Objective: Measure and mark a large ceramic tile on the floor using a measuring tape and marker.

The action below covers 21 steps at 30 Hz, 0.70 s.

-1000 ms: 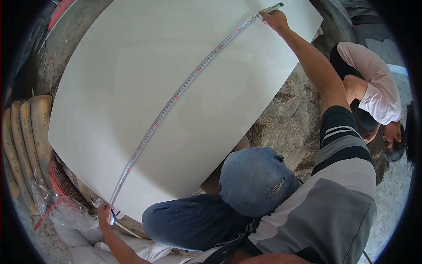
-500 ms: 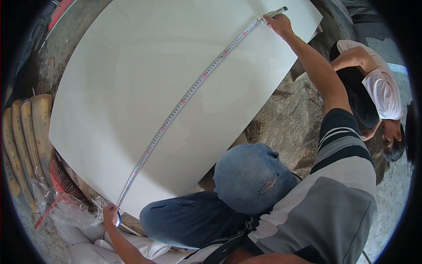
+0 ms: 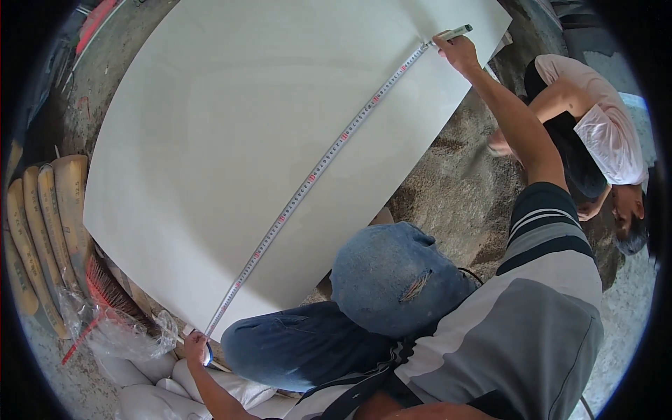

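Observation:
A large white sheet (image 3: 175, 140) lies before me, with an extended tape measure (image 3: 313, 175) running diagonally across it. My left hand (image 3: 197, 347) is closed around the tape's case at the sheet's near edge; fingers hide most of the case, and a bit of blue shows. At the tape's far end, my right hand (image 3: 458, 56) grips a marker pen (image 3: 459, 31) with a dark end pointing away to the right. Its fingertips are at the tape's end, and whether they pinch the tape too I cannot tell. The blade lies nearly straight, numbers upward.
Several stacked tan paper sacks (image 3: 68, 196) stand at the left, beside a red-bristled broom (image 3: 112, 287) and clear plastic wrap (image 3: 133, 339). White bags (image 3: 150, 392) lie near my left forearm. Another person (image 3: 595, 126) crouches at the right, beyond the sheet's edge, on rough ground (image 3: 455, 189).
My left hand has shifted right along the sheet's near edge with the tape case. My right hand and the pen have moved slightly right and nearer. The tape has moved right with them.

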Each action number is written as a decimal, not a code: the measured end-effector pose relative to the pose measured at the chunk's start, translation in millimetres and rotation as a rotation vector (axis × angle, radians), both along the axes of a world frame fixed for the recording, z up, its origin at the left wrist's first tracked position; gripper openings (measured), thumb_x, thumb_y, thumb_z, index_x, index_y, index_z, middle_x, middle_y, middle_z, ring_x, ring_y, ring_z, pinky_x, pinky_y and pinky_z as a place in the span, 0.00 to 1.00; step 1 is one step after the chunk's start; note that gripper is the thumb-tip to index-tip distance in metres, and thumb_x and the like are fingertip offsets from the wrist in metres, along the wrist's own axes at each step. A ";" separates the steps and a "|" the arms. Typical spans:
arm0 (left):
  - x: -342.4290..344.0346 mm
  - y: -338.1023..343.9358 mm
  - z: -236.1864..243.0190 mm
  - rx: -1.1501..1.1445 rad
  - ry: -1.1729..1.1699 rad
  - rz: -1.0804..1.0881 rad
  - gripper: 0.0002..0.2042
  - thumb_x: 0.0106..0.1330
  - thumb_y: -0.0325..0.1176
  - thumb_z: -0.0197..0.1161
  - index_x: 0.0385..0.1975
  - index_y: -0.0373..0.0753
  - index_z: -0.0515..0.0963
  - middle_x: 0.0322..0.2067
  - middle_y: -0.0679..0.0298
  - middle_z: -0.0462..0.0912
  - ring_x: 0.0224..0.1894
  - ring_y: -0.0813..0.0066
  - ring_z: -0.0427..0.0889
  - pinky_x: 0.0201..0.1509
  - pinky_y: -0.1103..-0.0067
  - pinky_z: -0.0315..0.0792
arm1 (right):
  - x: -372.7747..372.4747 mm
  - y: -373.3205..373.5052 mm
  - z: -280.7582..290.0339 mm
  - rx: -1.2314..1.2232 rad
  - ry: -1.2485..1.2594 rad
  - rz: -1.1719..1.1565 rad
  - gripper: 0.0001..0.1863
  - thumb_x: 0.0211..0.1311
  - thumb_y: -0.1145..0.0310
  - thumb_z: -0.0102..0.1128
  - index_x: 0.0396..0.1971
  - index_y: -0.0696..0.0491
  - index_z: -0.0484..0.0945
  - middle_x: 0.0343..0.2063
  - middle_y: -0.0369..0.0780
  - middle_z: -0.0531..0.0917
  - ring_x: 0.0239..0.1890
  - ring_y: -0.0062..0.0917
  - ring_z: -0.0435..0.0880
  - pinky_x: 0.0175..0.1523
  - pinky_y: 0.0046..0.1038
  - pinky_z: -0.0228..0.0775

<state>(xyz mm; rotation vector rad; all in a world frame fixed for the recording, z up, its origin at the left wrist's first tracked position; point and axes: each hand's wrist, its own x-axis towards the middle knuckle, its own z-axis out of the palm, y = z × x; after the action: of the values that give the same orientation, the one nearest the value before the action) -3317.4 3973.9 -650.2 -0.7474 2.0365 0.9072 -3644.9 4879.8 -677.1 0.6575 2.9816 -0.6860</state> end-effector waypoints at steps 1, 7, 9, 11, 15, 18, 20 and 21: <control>-6.1 0.3 -2.2 -0.015 -0.024 0.005 0.02 0.46 0.24 0.56 0.19 0.34 0.74 0.17 0.66 0.75 0.20 0.81 0.72 0.28 0.85 0.66 | -0.2 5.4 2.5 0.000 0.013 0.013 0.22 0.47 0.47 0.49 0.23 0.53 0.78 0.16 0.38 0.78 0.23 0.27 0.78 0.33 0.29 0.68; -1.9 1.3 -16.2 -0.019 0.029 0.079 0.01 0.48 0.23 0.56 0.20 0.34 0.74 0.18 0.65 0.76 0.22 0.82 0.71 0.29 0.86 0.65 | 4.1 4.0 2.4 -0.012 0.006 -0.088 0.25 0.46 0.45 0.51 0.22 0.55 0.79 0.17 0.38 0.79 0.22 0.23 0.78 0.32 0.23 0.67; 1.0 -6.8 -8.4 -0.016 0.015 0.104 0.01 0.48 0.24 0.56 0.20 0.34 0.74 0.19 0.64 0.77 0.21 0.82 0.71 0.28 0.86 0.64 | -3.1 7.4 -8.3 -0.002 -0.075 -0.085 0.26 0.46 0.44 0.51 0.21 0.55 0.79 0.17 0.39 0.79 0.22 0.24 0.78 0.32 0.24 0.67; 13.0 -17.1 8.5 -0.245 -0.079 -0.183 0.05 0.51 0.29 0.54 0.20 0.35 0.75 0.17 0.63 0.76 0.21 0.78 0.72 0.29 0.80 0.66 | -11.2 1.3 -38.5 0.074 -0.129 0.028 0.26 0.46 0.43 0.51 0.21 0.55 0.79 0.16 0.41 0.79 0.22 0.25 0.77 0.31 0.25 0.67; 10.4 -17.3 -16.2 -0.486 -0.220 -0.903 0.16 0.55 0.41 0.44 0.20 0.34 0.74 0.24 0.51 0.76 0.29 0.57 0.75 0.35 0.65 0.67 | -11.7 112.1 -86.9 0.816 -0.259 0.836 0.14 0.55 0.60 0.46 0.36 0.50 0.76 0.31 0.42 0.79 0.34 0.31 0.78 0.38 0.31 0.70; -41.9 26.5 -15.3 -0.260 -0.128 -0.330 0.09 0.53 0.35 0.51 0.19 0.36 0.73 0.17 0.61 0.74 0.23 0.80 0.68 0.26 0.77 0.63 | -36.0 185.3 -69.8 0.017 -0.223 0.327 0.19 0.54 0.54 0.50 0.40 0.51 0.76 0.34 0.39 0.79 0.34 0.25 0.78 0.42 0.25 0.69; -54.5 2.7 -14.3 -0.052 -0.093 -0.077 0.04 0.51 0.28 0.54 0.20 0.37 0.75 0.18 0.68 0.74 0.23 0.82 0.70 0.30 0.84 0.64 | -98.2 203.8 -53.6 1.465 0.652 1.182 0.23 0.52 0.51 0.54 0.37 0.56 0.77 0.31 0.40 0.80 0.35 0.23 0.79 0.44 0.22 0.67; -30.1 -15.5 -8.8 -0.080 -0.114 0.016 0.04 0.51 0.27 0.55 0.21 0.35 0.75 0.19 0.68 0.75 0.25 0.82 0.72 0.32 0.85 0.65 | -108.9 194.5 -65.0 1.423 0.695 1.189 0.23 0.52 0.51 0.54 0.37 0.56 0.77 0.31 0.40 0.80 0.35 0.23 0.79 0.44 0.22 0.67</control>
<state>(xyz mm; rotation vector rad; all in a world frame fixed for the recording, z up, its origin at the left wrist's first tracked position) -3347.5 3958.4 -659.0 -0.8407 1.9781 0.7777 -3753.8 5074.3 -742.1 -1.6546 2.9747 1.5372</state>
